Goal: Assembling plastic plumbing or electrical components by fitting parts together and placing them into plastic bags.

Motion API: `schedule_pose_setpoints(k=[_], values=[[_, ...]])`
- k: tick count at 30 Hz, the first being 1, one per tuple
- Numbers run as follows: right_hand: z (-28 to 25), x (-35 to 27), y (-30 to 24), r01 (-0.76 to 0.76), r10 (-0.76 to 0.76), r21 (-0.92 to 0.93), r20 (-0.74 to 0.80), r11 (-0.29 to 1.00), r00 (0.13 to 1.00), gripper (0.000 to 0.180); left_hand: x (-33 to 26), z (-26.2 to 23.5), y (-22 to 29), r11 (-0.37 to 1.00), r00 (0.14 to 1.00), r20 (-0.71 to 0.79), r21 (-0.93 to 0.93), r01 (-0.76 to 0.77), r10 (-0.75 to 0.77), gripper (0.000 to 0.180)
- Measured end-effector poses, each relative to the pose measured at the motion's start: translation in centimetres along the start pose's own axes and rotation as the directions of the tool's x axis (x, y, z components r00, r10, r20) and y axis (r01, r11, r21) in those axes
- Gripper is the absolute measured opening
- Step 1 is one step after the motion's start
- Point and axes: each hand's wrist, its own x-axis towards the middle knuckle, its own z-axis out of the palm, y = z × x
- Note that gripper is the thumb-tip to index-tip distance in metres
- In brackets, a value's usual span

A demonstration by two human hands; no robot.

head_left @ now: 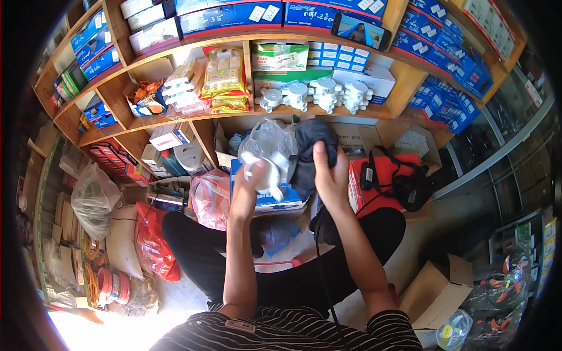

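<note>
My left hand (244, 186) is closed round a white plastic round junction box (270, 180), with a short pipe stub pointing down towards me. Beside it, my right hand (332, 182) grips a bunched dark cloth (313, 143), thumb on top. The cloth hangs close to the junction box; whether they touch I cannot tell. Just behind both hands sits a clear plastic bag (268, 138), its contents hard to make out. A blue and white carton (284, 206) lies underneath. On the shelf beyond stand several similar white junction boxes (325, 93).
Wooden shelves (234, 112) packed with cartons rise in front, with a phone (361, 31) leaning on them. At right, black straps (404, 181) lie on a red box (367, 175); an open cardboard box (436, 292) is nearer. Red bag (155, 240) and sack (124, 240) stand left.
</note>
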Motion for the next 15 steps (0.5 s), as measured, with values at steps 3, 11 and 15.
schedule_pose_setpoints(k=[3, 11, 15], values=[[-0.1, -0.5, -1.3, -0.09, 0.085, -0.003, 0.363, 0.996, 0.928, 0.04, -0.7, 0.0, -1.0, 0.99, 0.955, 0.275, 0.118, 0.08, -0.11, 0.032], [1.3, -1.1, -1.6, 0.279, -0.172, -0.227, 0.401, 0.933, 0.9, 0.038, -0.9, 1.4, -0.6, 0.957, 0.997, 0.07, -0.285, 0.047, -0.028, 0.034], [0.9, -0.5, -0.8, 0.461, -0.341, -0.372, 0.344, 0.806, 0.875, 0.037, -1.1, 2.8, 0.0, 0.946, 0.998, 0.06, -0.323, 0.023, -0.004, 0.025]])
